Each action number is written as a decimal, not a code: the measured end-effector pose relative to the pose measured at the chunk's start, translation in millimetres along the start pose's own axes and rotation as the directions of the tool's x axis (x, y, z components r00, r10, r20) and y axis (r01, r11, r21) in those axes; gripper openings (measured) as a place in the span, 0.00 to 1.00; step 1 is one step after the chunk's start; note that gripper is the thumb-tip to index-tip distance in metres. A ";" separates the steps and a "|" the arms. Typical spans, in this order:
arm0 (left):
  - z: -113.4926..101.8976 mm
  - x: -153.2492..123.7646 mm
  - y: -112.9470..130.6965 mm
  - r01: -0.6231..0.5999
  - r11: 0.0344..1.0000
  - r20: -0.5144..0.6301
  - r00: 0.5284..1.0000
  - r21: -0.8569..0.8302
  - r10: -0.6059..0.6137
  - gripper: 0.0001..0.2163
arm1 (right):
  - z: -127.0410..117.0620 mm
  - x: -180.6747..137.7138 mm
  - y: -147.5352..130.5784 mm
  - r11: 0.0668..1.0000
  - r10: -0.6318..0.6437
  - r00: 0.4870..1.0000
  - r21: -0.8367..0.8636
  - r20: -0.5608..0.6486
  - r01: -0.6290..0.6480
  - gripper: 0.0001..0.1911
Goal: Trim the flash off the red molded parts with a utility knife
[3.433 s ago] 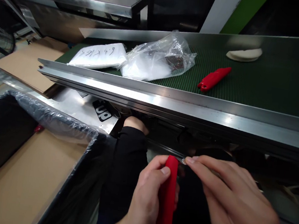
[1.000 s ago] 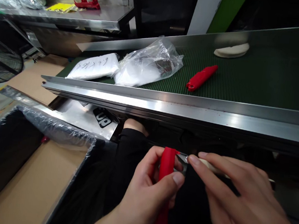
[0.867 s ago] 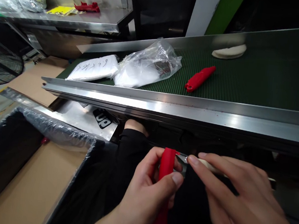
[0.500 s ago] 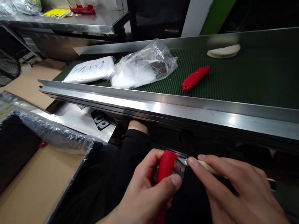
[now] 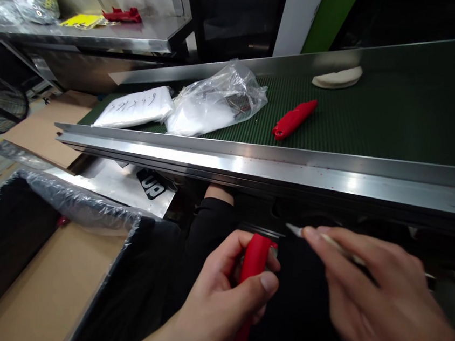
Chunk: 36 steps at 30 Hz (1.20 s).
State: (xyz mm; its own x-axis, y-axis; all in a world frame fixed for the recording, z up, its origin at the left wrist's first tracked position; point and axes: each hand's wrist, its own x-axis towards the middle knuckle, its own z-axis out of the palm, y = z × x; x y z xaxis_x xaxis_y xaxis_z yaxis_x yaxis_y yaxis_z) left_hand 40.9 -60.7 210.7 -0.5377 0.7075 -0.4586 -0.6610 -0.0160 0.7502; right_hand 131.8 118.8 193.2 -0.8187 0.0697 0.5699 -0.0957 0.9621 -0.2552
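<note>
My left hand [image 5: 223, 306] grips a long red plastic part [image 5: 254, 260], thumb and fingers wrapped round its upper end, low in the head view. My right hand [image 5: 376, 300] holds a thin cream-handled knife [image 5: 328, 241] with a small metal blade pointing left; the blade tip sits a little above and to the right of the red part's end, apart from it. Both hands are below the steel rail [image 5: 292, 169] of a green conveyor belt [image 5: 399, 123]. On the belt lies a second red part [image 5: 293, 119].
On the belt are a clear plastic bag [image 5: 218, 102], a white written-on packet [image 5: 134, 107] and a cream piece [image 5: 337, 77]. A black plastic-lined bin [image 5: 65, 202] with cardboard inside stands at lower left. A steel table [image 5: 103, 32] with a red piece is at the back left.
My right hand has drawn the knife up and to the right, off the end of the red part where its blade was touching. My left hand keeps its grip.
</note>
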 end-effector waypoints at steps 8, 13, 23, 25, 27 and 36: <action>-0.2 3.1 0.6 0.028 0.995 0.074 0.997 -0.092 -0.021 0.08 | -2.1 -4.1 -7.0 0.982 0.020 0.999 0.185 0.049 -0.029 0.25; -2.5 5.4 -2.2 0.081 0.977 0.176 0.983 -0.197 -0.046 0.09 | 0.7 -1.5 -17.4 0.974 0.025 0.999 0.225 0.047 -0.035 0.23; -2.3 11.6 -16.0 0.068 0.923 0.297 0.953 -0.378 0.051 0.08 | 8.5 -0.9 -13.5 0.968 0.038 0.999 0.247 0.024 -0.043 0.26; -1.7 13.2 -18.3 0.036 0.898 0.338 0.933 -0.438 0.127 0.06 | 9.3 -1.8 -10.9 0.971 0.076 0.997 0.226 -0.001 -0.074 0.27; -1.5 14.7 -18.4 0.032 0.880 0.386 0.906 -0.473 0.175 0.07 | 8.4 -3.2 -9.3 0.960 0.153 0.988 0.238 -0.012 -0.145 0.26; -1.9 16.5 -13.8 0.106 0.860 0.443 0.884 -0.499 0.148 0.12 | 3.0 -6.8 -11.4 0.971 0.013 1.000 0.240 0.021 -0.017 0.30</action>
State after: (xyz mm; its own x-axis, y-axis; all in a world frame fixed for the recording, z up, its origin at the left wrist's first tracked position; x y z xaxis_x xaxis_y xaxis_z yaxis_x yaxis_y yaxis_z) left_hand 40.2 -50.2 191.9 -0.3412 0.9363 -0.0830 -0.8867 -0.2912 0.3591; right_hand 136.7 106.5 189.8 -0.8318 0.0763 0.5498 -0.2145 0.8694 -0.4451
